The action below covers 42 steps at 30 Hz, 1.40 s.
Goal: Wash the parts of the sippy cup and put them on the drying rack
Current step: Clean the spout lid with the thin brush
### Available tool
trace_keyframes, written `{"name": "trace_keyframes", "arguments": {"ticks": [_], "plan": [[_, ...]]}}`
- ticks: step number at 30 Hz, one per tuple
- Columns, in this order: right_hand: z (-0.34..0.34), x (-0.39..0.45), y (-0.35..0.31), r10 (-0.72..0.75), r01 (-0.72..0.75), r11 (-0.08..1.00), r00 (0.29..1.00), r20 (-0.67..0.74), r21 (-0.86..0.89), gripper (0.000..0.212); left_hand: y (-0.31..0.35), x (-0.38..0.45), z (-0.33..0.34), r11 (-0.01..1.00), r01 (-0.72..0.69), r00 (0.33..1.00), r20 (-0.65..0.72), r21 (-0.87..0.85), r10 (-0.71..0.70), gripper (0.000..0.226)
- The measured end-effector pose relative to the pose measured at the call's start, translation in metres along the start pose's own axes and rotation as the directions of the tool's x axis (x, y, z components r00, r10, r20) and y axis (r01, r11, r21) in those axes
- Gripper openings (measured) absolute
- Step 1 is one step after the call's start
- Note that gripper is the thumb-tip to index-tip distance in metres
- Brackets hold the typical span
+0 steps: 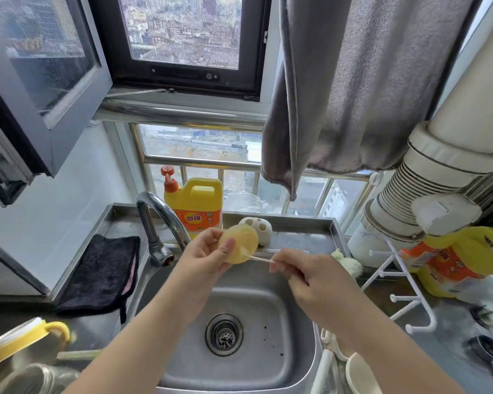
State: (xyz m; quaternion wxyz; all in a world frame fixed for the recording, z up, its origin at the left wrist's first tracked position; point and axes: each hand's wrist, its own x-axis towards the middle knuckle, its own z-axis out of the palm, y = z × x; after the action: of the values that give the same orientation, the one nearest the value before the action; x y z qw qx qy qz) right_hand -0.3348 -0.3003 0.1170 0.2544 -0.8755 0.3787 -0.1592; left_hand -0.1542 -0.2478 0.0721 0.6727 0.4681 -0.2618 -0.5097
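Observation:
My left hand (208,253) grips a round pale-yellow sippy cup part (241,243) above the steel sink (271,314). My right hand (305,275) pinches a thin straw (261,259) whose far end meets the yellow part. The sippy cup collar with yellow handles (23,341) lies at the bottom left on the counter, beside a clear cup body (37,379). A white peg drying rack (402,294) stands on the counter to the right of the sink.
The faucet (160,220) arches over the sink's left rear. A yellow detergent jug (195,207) and a white holder (261,228) stand behind the sink. A dark cloth (103,274) lies at left. Another yellow bottle (461,260) lies at right. A grey towel (353,89) hangs overhead.

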Motion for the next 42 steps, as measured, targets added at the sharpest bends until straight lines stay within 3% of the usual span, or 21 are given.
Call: {"name": "trace_keyframes", "arguments": {"ticks": [8,12,16,26,32,36,42], "plan": [[0.012,0.008,0.001,0.073,-0.066,0.994,0.995,-0.074,0.092,0.023,-0.001,0.002,0.001,0.998,0.023,0.997,0.073,0.061,-0.027,0.026],[0.01,0.01,-0.001,0.047,-0.039,0.992,0.997,-0.063,0.117,0.019,-0.004,-0.002,0.002,0.999,0.032,0.989,0.145,0.027,-0.036,0.047],[0.0,0.001,0.004,0.013,-0.013,0.992,1.0,0.0,0.124,0.028,0.002,-0.004,-0.001,0.996,0.07,0.99,0.121,0.046,-0.076,0.02],[-0.024,-0.005,0.008,0.031,-0.04,0.995,0.995,0.09,0.094,0.028,0.013,-0.006,0.002,0.992,0.061,0.988,0.137,0.109,-0.076,0.023],[-0.02,0.004,0.006,0.032,-0.03,0.992,0.999,-0.01,0.119,0.027,0.01,-0.002,0.003,0.994,0.067,0.991,0.107,0.087,-0.076,0.024],[-0.003,0.009,-0.004,0.029,-0.025,0.994,0.999,-0.036,0.104,0.021,0.006,-0.001,-0.001,0.994,0.107,0.988,0.111,0.018,-0.108,0.031],[-0.002,-0.002,-0.002,-0.002,0.003,0.997,1.0,-0.013,0.072,0.024,0.008,0.0,-0.008,0.958,0.175,0.984,0.065,-0.228,-0.164,0.05]]}}
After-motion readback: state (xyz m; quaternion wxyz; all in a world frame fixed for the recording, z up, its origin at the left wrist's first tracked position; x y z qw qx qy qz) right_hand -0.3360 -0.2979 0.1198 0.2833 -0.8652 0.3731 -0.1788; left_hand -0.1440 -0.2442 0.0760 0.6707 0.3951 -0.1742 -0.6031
